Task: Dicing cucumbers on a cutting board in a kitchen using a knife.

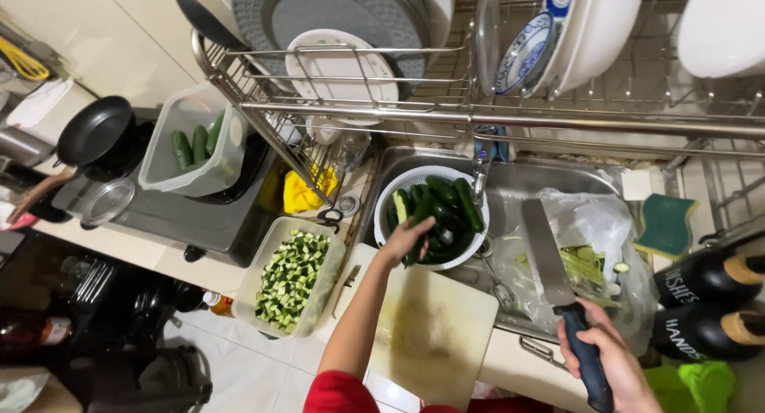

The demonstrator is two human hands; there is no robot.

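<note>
Left hand apparently touches cucumbers; faucet overhangs colander.

Bright overhead light, glare on steel sink, dark lower left, wide-angle bend at edges, slight blur

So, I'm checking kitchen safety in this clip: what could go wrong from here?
1. The right hand holds a cleaver with its blade out over the sink while the person looks toward the colander; the blade could catch something unnoticed.
2. The left hand reaches into the colander of wet-looking cucumbers; one could slip from the grip.
3. The cutting board seems to overhang the counter edge and might tip under pressure.
</note>
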